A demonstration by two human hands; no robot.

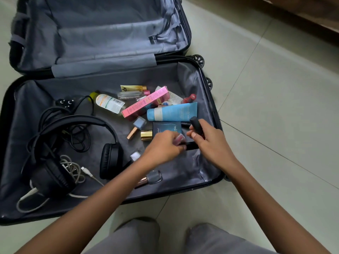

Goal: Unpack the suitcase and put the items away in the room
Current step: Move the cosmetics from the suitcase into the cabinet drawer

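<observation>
The suitcase (36,92) is lying open on the tiled floor (275,125). In its near half, a grey nail-polish bottle (154,177) is lying closest to the rim, with black headphones (73,143) and a white cable (73,169) resting to the left. The left hand (163,148) is pinching a small pinkish bottle (179,139), which is blurred. The right hand (209,143) is curling its fingers round a black-capped item (196,125). Beyond the hands, a navy box (167,128), a gold cap (146,135), a blue tube (172,111), a pink carton (146,103) and a clear bottle (110,103) are lying heaped together. The far half is showing grey lining.
</observation>
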